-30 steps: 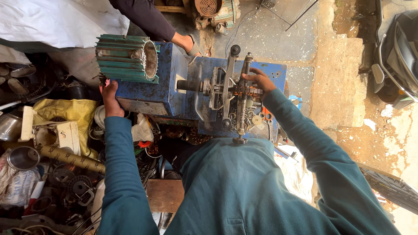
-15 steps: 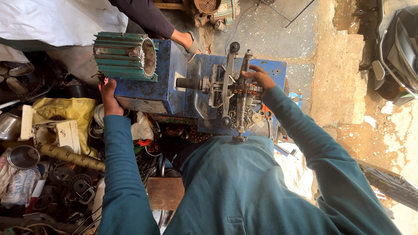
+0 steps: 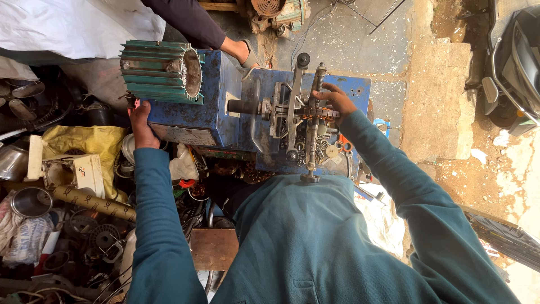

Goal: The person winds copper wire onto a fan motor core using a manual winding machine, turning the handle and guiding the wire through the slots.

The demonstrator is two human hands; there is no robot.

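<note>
The left hand (image 3: 140, 121) gripped the blue machine's (image 3: 197, 107) near edge; the right hand's (image 3: 334, 101) fingers closed over the copper-wound coil (image 3: 315, 112).

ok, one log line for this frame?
left hand: on blue machine, beside green motor housing | right hand: on spindle | other person's foot: by machine
</note>
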